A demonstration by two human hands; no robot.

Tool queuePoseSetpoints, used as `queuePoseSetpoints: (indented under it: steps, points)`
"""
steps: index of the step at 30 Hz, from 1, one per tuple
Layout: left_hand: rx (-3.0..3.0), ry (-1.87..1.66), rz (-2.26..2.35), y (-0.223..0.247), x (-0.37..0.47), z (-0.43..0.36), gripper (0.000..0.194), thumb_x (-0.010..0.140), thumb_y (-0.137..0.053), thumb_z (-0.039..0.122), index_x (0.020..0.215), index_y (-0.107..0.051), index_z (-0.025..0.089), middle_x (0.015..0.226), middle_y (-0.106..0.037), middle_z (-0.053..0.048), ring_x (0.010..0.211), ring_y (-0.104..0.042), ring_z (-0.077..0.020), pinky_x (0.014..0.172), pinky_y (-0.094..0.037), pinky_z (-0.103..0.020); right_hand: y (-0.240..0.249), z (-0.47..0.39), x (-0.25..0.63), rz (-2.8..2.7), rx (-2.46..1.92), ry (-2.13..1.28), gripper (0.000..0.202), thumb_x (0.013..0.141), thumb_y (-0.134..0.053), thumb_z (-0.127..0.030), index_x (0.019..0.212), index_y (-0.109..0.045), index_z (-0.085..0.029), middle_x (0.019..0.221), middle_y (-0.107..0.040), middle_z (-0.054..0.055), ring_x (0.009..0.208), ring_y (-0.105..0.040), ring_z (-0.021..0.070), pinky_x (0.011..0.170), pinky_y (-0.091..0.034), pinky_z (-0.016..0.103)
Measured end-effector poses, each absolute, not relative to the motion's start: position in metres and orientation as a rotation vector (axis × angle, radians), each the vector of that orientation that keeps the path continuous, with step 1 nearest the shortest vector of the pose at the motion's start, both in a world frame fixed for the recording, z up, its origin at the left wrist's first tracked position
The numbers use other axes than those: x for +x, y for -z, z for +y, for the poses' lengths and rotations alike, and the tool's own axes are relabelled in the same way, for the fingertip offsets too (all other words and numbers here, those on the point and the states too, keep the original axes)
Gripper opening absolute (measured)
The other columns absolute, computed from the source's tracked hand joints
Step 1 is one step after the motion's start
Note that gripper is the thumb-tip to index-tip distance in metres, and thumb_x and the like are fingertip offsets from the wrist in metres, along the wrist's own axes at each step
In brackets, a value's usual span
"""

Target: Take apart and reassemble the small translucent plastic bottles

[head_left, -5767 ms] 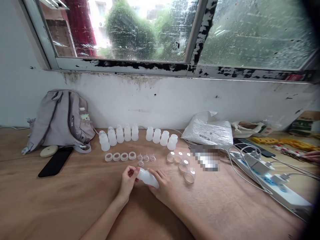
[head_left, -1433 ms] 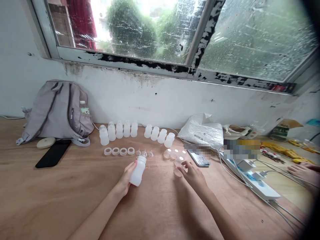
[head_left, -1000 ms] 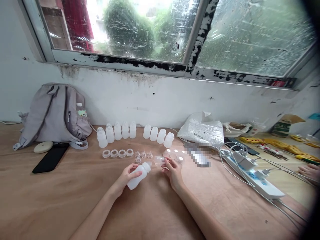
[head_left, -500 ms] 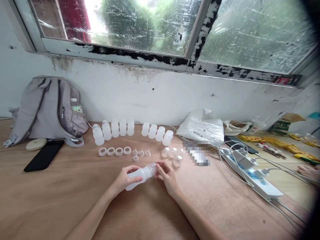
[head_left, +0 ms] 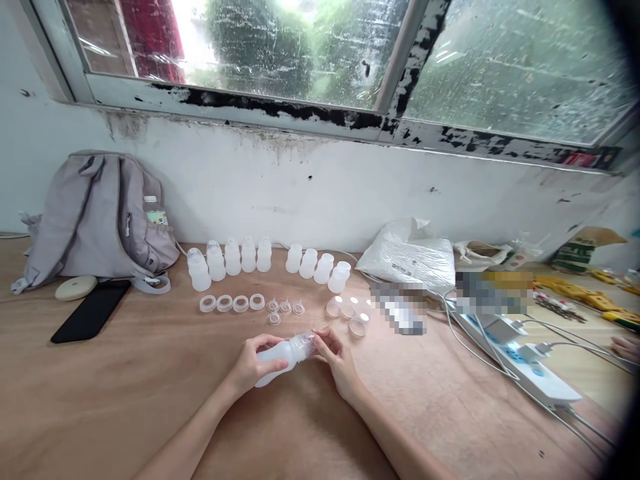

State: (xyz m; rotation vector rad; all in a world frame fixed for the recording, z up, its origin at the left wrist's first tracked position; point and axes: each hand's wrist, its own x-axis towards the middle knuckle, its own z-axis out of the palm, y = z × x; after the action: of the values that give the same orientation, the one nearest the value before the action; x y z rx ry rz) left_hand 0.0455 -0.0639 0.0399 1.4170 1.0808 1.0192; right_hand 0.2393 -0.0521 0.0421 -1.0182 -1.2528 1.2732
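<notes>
The left hand (head_left: pixel 249 365) wraps its fingers around the white bottle (head_left: pixel 274 363), which tilts with its top toward two o'clock, and the right hand (head_left: pixel 340 362) pinches the clear cap (head_left: pixel 301 345) over that end. From there, teats (head_left: pixel 285 307) lie at twelve, white rings (head_left: pixel 241 308) near eleven and loose caps (head_left: pixel 357 327) at two; farther back stand covered bottles (head_left: pixel 232 260) at eleven and open bottles (head_left: pixel 324 268) at one.

Cool daylight enters through the window (head_left: pixel 235 99), its left pane (head_left: pixel 300 53) partly bleached white, its right pane (head_left: pixel 510 73) streaked with glare. Below the window, the tabletop (head_left: pixel 150 387) is moderately lit with soft shadows, and the bottle (head_left: pixel 283 352) glints at its clear end. Pixelated patches (head_left: pixel 400 311) sit under the right pane; a blurred black edge (head_left: pixel 629 40) darkens the window's far right.
</notes>
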Motion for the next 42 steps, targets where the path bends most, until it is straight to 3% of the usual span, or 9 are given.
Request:
queuePoseSetpoints:
  steps: [11, 19, 24, 29, 38, 42]
  points:
    - [1.529, -1.066, 1.113, -0.042, 0.047, -0.068, 0.036, 0.058, -0.07, 0.031, 0.089, -0.062, 0.013, 0.087, -0.065, -0.007, 0.076, -0.058, -0.0191, 0.066, -0.044, -0.026, -0.038, -0.053, 0.235, -1.454, -0.982, -1.111, 0.022, 0.076, -0.053, -0.039, 0.069, -0.045, -0.02, 0.066, -0.049, -0.001, 0.062, -0.051, 0.0133, 0.055, -0.047, 0.026]
    - [1.62, -1.106, 1.113, -0.04, 0.047, -0.068, 0.033, 0.061, -0.067, 0.032, 0.088, -0.061, 0.014, 0.086, -0.064, -0.005, 0.076, -0.058, -0.0187, 0.067, -0.043, -0.026, -0.04, -0.053, 0.233, -1.463, -0.976, -1.058, 0.023, 0.074, -0.054, -0.041, 0.067, -0.044, -0.021, 0.07, -0.053, 0.0, 0.064, -0.053, 0.0155, 0.056, -0.05, 0.029]
    - [1.689, -1.128, 1.159, -0.04, 0.049, -0.068, 0.033, 0.062, -0.066, 0.033, 0.089, -0.06, 0.015, 0.085, -0.064, -0.005, 0.078, -0.058, -0.0189, 0.07, -0.044, -0.027, -0.038, -0.051, 0.234, -1.338, -0.943, -1.234, 0.026, 0.069, -0.059, -0.043, 0.068, -0.045, -0.021, 0.079, -0.057, 0.001, 0.07, -0.057, 0.0167, 0.055, -0.052, 0.029]
    - [1.812, -1.173, 1.229, -0.042, 0.05, -0.073, 0.036, 0.061, -0.066, 0.035, 0.092, -0.06, 0.017, 0.087, -0.063, -0.005, 0.079, -0.057, -0.0187, 0.071, -0.045, -0.028, -0.036, -0.05, 0.237, -1.238, -0.921, -1.356, 0.024, 0.07, -0.059, -0.041, 0.078, -0.052, -0.019, 0.072, -0.057, 0.0, 0.058, -0.057, 0.0131, 0.049, -0.05, 0.026]
    - [2.056, -1.23, 1.241, -0.048, 0.049, -0.081, 0.035, 0.066, -0.062, 0.034, 0.098, -0.056, 0.02, 0.092, -0.058, -0.004, 0.084, -0.056, -0.0178, 0.076, -0.044, -0.03, -0.033, -0.054, 0.233, -1.173, -0.936, -1.386, 0.03, 0.069, -0.061, -0.039, 0.087, -0.057, -0.016, 0.076, -0.06, 0.002, 0.06, -0.058, 0.013, 0.054, -0.051, 0.027]
    - [2.011, -1.272, 1.226, -0.039, 0.049, -0.076, 0.052, 0.066, -0.062, 0.036, 0.112, -0.045, 0.02, 0.106, -0.053, -0.007, 0.087, -0.054, -0.018, 0.078, -0.044, -0.032, -0.049, -0.053, 0.235, -1.269, -0.905, -1.261, 0.027, 0.069, -0.061, -0.038, 0.087, -0.056, -0.019, 0.077, -0.06, 0.002, 0.066, -0.058, 0.0146, 0.057, -0.05, 0.028]
